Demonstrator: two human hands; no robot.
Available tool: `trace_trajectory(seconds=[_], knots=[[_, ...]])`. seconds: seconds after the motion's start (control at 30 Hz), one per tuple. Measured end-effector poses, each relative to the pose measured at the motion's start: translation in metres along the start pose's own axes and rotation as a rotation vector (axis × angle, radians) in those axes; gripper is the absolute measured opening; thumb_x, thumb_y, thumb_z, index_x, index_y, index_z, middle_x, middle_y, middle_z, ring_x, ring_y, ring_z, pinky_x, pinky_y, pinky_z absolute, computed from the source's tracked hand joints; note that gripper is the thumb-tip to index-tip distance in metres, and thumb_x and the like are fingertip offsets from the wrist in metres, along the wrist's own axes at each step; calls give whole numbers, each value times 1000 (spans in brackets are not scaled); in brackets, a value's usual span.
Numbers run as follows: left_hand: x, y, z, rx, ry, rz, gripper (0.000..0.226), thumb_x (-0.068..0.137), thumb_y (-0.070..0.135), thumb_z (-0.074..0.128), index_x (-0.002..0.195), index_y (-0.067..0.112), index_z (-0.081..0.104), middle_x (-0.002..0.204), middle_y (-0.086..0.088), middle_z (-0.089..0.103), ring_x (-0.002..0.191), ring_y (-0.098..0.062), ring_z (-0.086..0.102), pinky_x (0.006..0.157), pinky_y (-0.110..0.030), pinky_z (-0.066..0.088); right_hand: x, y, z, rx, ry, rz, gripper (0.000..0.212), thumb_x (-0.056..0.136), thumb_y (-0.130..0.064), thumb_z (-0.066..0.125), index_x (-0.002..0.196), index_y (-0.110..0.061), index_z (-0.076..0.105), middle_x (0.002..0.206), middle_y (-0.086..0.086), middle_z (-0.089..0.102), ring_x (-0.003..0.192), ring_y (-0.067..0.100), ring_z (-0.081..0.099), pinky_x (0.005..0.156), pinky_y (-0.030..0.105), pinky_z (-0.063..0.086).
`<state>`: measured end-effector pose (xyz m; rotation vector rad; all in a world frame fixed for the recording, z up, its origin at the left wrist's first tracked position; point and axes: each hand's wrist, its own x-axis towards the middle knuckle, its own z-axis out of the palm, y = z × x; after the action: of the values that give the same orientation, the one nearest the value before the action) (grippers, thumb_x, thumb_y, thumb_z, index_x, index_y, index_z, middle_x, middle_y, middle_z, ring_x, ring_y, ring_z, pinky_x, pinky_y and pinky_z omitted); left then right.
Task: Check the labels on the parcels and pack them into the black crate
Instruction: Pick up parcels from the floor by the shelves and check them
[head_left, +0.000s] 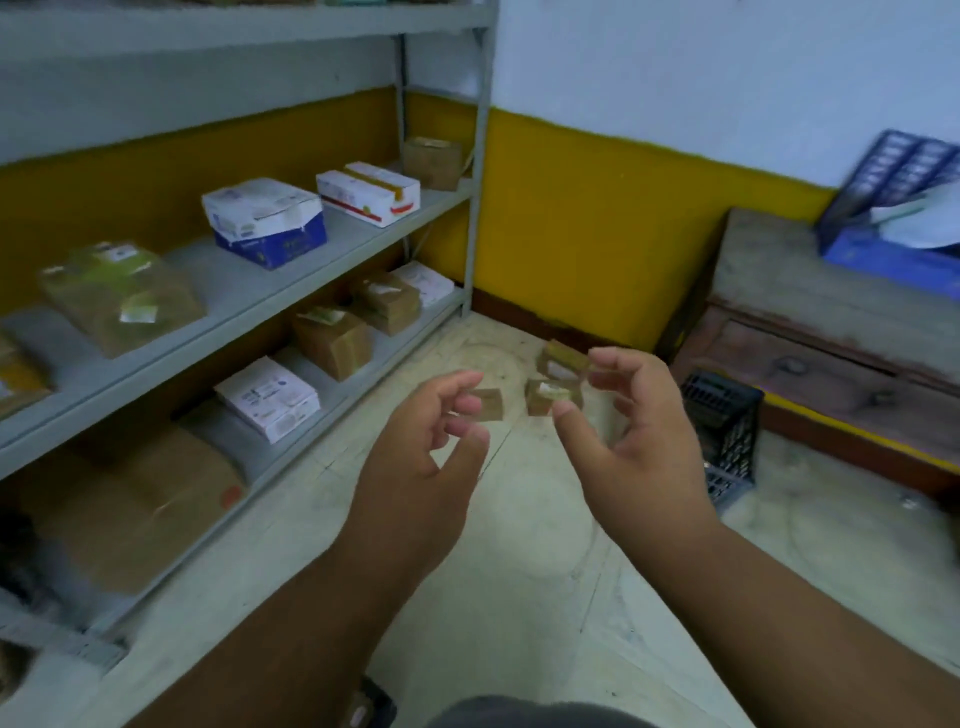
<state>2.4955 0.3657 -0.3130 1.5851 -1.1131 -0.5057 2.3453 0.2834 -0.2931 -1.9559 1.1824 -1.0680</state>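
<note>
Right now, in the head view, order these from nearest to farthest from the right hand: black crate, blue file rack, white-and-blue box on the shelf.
1. Black crate, on the floor just right of the right hand.
2. Blue file rack, upper right on the wooden chest.
3. White-and-blue box, far left on the shelf.

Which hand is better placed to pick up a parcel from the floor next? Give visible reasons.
Probably the right hand. Its fingertips sit beside the two stacked parcels in view, and the black crate stands on its side. The left hand hovers empty near one small parcel, farther from the crate.
</note>
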Motion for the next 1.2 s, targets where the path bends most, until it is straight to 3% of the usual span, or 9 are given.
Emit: trace_trajectory(seconds=[0.17, 0.27, 0.5, 0.67, 0.77, 0.87, 0.93, 1.03, 1.2], knots=[[43, 2, 93, -59, 30, -68, 36, 94, 24, 57, 120, 46, 48, 106, 23, 59, 99, 10, 55, 82, -15, 45, 53, 65, -44, -85, 11, 68, 47, 85, -34, 73, 122, -38, 44, 119, -11, 53, 106, 10, 57, 90, 39, 56], [61, 1, 128, -96, 9, -123, 34, 94, 22, 59, 112, 49, 49, 106, 25, 58, 98, 11, 54, 81, -16, 45, 76, 91, -50, -105, 2, 99, 51, 85, -34, 74, 127, -33, 45, 124, -12, 50, 116, 5, 51, 101, 33, 48], [150, -19, 179, -141, 0, -129, 38, 92, 14, 60, 112, 44, 50, 105, 22, 60, 99, 0, 60, 92, -35, 53, 152, 140, -33, -80, -13, 160, 54, 83, -32, 76, 119, -40, 37, 118, -14, 47, 115, 4, 50, 98, 25, 44], [238, -44, 218, -171, -62, -159, 38, 93, 14, 61, 105, 48, 49, 105, 16, 62, 99, 0, 59, 93, -33, 52, 242, 166, -23, -113, 5, 148, 49, 84, -32, 75, 118, -42, 41, 116, -16, 47, 111, 0, 50, 94, 25, 48], [319, -58, 233, -190, -88, -139, 39, 92, 11, 60, 107, 46, 49, 105, 13, 62, 100, -3, 60, 93, -34, 52, 313, 185, -9, -112, 32, 153, 47, 84, -31, 75, 107, -52, 40, 113, -29, 44, 112, -6, 49, 90, 9, 40], [401, -71, 241, -184, -127, -111, 36, 92, 11, 59, 111, 41, 51, 104, 13, 61, 99, -5, 60, 91, -35, 52, 378, 203, 9, -115, 50, 214, 50, 84, -33, 75, 123, -40, 44, 122, -17, 48, 115, -1, 49, 88, 8, 37], [454, -81, 246, -129, -167, -94, 31, 93, 14, 58, 115, 33, 52, 103, 14, 60, 95, 0, 58, 85, -26, 52, 417, 214, 20, -110, 81, 246, 56, 85, -32, 74, 132, -30, 44, 127, -12, 49, 117, 0, 49, 82, 4, 40], [522, -100, 258, -42, -194, -120, 30, 93, 16, 58, 121, 27, 52, 101, 15, 60, 90, 5, 56, 66, -8, 45, 467, 235, 30, -73, 93, 293, 56, 86, -31, 74, 133, -29, 44, 130, -11, 48, 119, 1, 48, 80, 5, 40], [598, -136, 294, -11, -241, -186, 31, 93, 15, 58, 120, 29, 52, 99, 13, 61, 82, 4, 57, 68, -17, 43, 534, 292, 44, -48, 93, 375, 53, 85, -30, 75, 128, -34, 44, 129, -11, 43, 114, -2, 48, 82, 10, 41]])
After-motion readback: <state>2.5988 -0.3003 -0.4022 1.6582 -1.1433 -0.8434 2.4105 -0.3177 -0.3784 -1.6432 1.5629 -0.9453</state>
